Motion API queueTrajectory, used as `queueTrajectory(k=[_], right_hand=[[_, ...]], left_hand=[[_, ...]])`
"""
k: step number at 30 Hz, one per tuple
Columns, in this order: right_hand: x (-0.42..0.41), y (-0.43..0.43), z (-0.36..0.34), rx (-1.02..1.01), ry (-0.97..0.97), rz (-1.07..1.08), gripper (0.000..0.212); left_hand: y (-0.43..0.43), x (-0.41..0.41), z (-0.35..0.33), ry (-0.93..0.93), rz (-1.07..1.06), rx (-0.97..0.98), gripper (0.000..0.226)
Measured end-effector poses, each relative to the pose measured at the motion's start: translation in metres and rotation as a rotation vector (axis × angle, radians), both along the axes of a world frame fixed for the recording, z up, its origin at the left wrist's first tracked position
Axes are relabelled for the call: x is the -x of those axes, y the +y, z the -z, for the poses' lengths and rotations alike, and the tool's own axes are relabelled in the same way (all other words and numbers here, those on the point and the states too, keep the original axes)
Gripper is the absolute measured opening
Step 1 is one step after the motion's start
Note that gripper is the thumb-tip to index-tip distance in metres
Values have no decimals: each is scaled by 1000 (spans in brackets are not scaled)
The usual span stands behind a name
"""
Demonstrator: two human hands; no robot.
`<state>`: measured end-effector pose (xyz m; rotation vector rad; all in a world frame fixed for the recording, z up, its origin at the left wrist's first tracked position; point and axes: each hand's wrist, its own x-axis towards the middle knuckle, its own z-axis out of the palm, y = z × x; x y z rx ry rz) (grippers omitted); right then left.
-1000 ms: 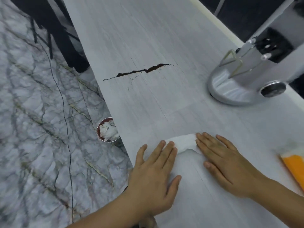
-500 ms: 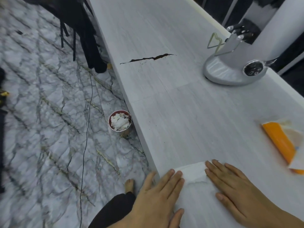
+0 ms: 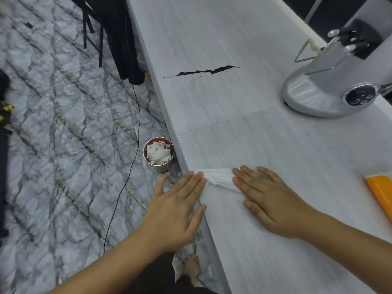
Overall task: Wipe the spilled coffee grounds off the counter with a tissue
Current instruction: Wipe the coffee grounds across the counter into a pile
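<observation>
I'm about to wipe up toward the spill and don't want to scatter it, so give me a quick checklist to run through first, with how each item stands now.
1. Both hands on the white paper tissue: ok, the left hand and right hand press it with flat fingers.
2. Tissue touching the dark line of coffee grounds: not ok, bare pale grey counter lies between.
3. Path to the grounds free: ok, the silver grinder stands off to the right.
4. Tissue underside clean: cannot tell.
5. Bin nearby: ok, the round floor bin of crumpled tissues sits by the counter edge.
</observation>
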<state>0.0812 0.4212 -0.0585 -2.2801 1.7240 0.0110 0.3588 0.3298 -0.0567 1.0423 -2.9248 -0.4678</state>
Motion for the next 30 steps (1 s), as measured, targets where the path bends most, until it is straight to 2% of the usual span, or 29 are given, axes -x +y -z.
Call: queueTrajectory(k=[9,20,25,30], right_hand=[[13,-124,3,29,5,26,58],[26,-288,9,80,-8,61,54],[29,-320,12,92,-26,95,54],[19,-315,9,83,-31,158,55]], left_hand=[[-103,8,5,39,9,50,59],[-275,19,13,21,76,90,57],[-310,24,15,78,116,80,55],[-309,26,14,146,131,84,51]])
